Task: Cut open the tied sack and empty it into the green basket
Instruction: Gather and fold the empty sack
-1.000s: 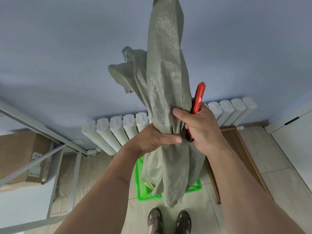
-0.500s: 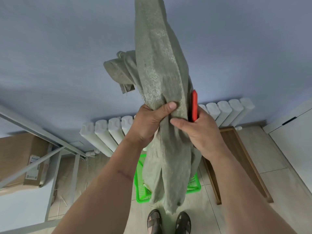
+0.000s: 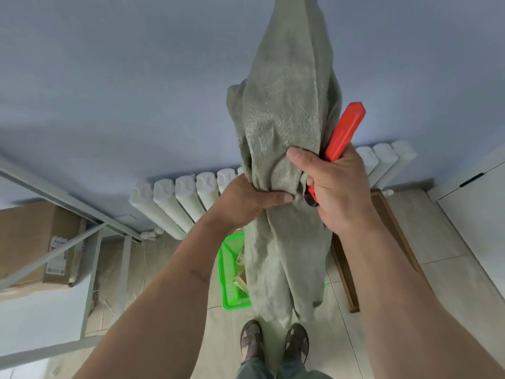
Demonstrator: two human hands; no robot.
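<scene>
My sandalled feet (image 3: 274, 341) stand at six o'clock on pale floor tiles (image 3: 442, 283). Just past them hangs the lower end of the grey-green woven sack (image 3: 284, 124), which I hold upright in front of me; its top runs out of view at twelve o'clock. My left hand (image 3: 246, 203) grips the sack's middle from nine o'clock, fingers curled round the gathered cloth. My right hand (image 3: 338, 187) pinches the same gathered part from three o'clock, thumb pressed on the weave, and the same hand also holds a red utility knife (image 3: 343, 132), whose handle slants up toward one o'clock beside the sack. I cannot see a blade.

Below the sack, on the floor, sits the green basket (image 3: 232, 269); the sack covers most of it, and some pale pieces lie inside. A brown wooden board (image 3: 393, 236) lies on the floor at three o'clock of the basket. At eight o'clock a grey metal frame (image 3: 90, 269) crosses in front of a cardboard box (image 3: 30, 242) with a white label, print too small to read. Farther off, a white radiator (image 3: 177, 203) runs along a blue wall (image 3: 109, 77), partly hidden by my hands and the sack. A white cabinet (image 3: 475, 214) is at three o'clock.
</scene>
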